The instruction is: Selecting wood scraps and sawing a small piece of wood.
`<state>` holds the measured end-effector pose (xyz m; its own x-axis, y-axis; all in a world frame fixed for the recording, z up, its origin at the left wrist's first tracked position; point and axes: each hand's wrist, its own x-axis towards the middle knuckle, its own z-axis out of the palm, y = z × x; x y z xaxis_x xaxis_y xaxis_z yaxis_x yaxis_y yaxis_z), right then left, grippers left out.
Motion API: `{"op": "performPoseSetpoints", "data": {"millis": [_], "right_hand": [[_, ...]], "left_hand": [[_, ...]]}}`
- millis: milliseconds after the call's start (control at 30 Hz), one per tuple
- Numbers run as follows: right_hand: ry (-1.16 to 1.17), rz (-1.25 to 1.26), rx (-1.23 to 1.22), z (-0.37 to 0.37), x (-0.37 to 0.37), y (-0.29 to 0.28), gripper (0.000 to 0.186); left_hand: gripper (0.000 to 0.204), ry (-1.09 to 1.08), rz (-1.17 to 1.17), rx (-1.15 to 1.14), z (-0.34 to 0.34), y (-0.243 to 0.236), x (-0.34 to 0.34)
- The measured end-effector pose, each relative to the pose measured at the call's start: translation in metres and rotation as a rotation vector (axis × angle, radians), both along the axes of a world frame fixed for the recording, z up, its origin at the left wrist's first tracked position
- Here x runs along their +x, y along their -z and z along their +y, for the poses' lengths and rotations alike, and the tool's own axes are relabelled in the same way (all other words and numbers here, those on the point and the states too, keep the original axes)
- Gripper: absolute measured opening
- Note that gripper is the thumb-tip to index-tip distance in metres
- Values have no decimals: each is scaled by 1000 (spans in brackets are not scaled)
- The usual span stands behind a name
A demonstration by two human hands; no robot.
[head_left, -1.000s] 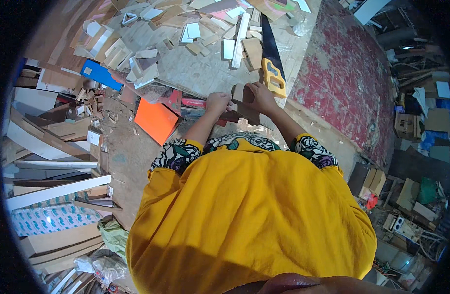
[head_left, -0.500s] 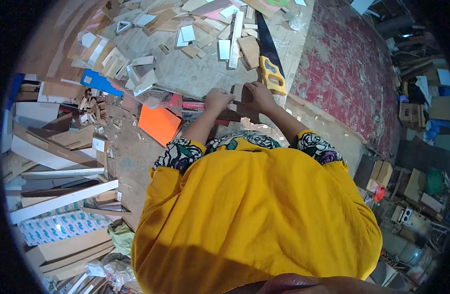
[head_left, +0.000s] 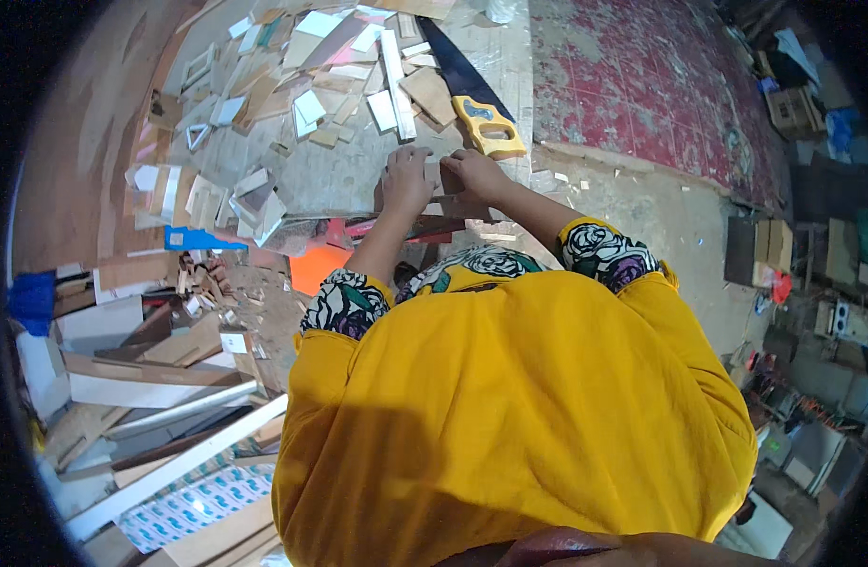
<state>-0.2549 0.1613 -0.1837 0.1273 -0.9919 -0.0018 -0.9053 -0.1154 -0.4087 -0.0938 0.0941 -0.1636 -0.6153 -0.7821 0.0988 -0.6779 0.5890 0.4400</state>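
Note:
At the near edge of the worktable [head_left: 330,180], a small flat piece of wood [head_left: 442,180] lies between my two hands. My left hand [head_left: 408,180] rests at its left side, fingers stretched forward and lying flat. My right hand [head_left: 476,176] grips the piece's right side, with the fingertips bent over it. Just beyond the right hand lies a handsaw [head_left: 491,129] with a yellow handle and a dark blade pointing away. A long white strip of wood [head_left: 397,87] lies ahead of the left hand. The underside of the held piece is hidden.
Wood offcuts [head_left: 316,111] cover the far part of the table, with more stacked at its left corner. A blue piece [head_left: 199,239] and an orange sheet [head_left: 318,269] are below the edge. Long boards [head_left: 183,463] are piled at lower left. Red worn flooring [head_left: 642,94] spreads at right.
The view has shifted, so the table and saw appear further left. My left hand's fingers have straightened and now lie flat; my right hand stays at the wood piece.

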Motion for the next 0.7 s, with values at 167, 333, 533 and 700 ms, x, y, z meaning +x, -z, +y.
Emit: {"op": "performPoseSetpoints", "data": {"millis": [167,333,533,700], "right_hand": [[-20,-40,-17,0,-1,-1,40],[25,-66,-34,-2,-9,7,39],[269,-71,-163,18,-64,-31,28],[222,5,-25,14,-72,18,34]], "left_hand": [[43,270,63,12,1,1,-5],[41,242,-272,76,-2,-12,-20],[26,400,-149,-116,2,-11,-17],[22,464,-387,-76,-1,-10,-32]]}}
